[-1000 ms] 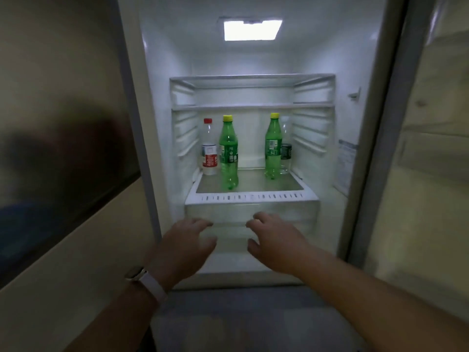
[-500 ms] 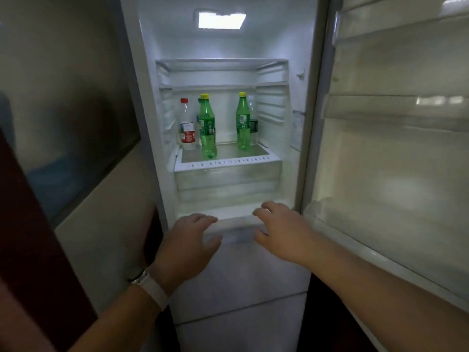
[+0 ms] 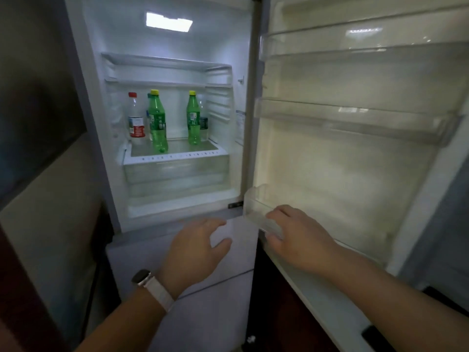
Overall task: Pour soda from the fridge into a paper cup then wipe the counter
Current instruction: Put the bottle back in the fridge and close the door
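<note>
A green soda bottle [image 3: 157, 123] with a yellow cap stood upright near the fridge shelf's [image 3: 182, 147] front left; a second green bottle [image 3: 193, 118] stood farther back, toward the right edge. Their label print was too small to read. A red-capped clear bottle [image 3: 135, 118] occupied the back left corner. The left hand [image 3: 195, 252] hovered, fingers relaxed, holding nothing. The right hand [image 3: 299, 237] lay at the door bin's [image 3: 256, 201] rim, its grip unclear.

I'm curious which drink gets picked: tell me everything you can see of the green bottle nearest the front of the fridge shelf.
The front green bottle looks like translucent green plastic, with a yellow cap and a green label round its middle. It stands upright on the lit shelf, left of centre, just right of a clear red-capped bottle. Nothing holds it.
</note>
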Tool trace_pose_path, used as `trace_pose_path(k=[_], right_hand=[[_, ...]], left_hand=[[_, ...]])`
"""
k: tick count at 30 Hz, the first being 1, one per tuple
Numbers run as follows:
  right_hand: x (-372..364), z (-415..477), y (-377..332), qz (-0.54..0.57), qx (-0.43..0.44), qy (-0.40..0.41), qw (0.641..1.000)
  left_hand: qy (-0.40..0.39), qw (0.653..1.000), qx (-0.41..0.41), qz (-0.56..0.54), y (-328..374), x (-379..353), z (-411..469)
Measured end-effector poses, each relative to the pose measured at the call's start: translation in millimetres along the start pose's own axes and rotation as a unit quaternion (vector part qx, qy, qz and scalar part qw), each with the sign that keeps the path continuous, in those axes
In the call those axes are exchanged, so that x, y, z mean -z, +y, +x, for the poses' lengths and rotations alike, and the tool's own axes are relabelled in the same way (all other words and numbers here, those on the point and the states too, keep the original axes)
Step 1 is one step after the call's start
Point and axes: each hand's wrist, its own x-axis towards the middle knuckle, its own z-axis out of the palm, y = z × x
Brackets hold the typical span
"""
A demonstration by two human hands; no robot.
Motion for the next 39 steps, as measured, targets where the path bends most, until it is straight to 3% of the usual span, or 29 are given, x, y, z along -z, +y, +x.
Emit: trace_pose_path(k=[13,27,31,39], right_hand=[[41.5,-96.5,141.3,0.002,-0.092,0.051,0.994],[89.1,-171.2,306.3,0.104,-0.09,0.214,0.967],[97.9,-165.1,332.2,0.172,-0.085,0.216,0.957],[85.1,-137.8,346.8,0.329,-0.061,0.125,0.934]], left_hand=[[-0.06,0.99,-0.117,-0.045,146.2,-87.3,38.7],[0.083,0.97,-0.198,-0.11,321.8,-172.6,45.9],[0.109,0.971,-0.193,-0.085,353.9,-191.2,44.8],[0.094,0.982,-0.165,-0.012,372.8,-226.0,44.0]])
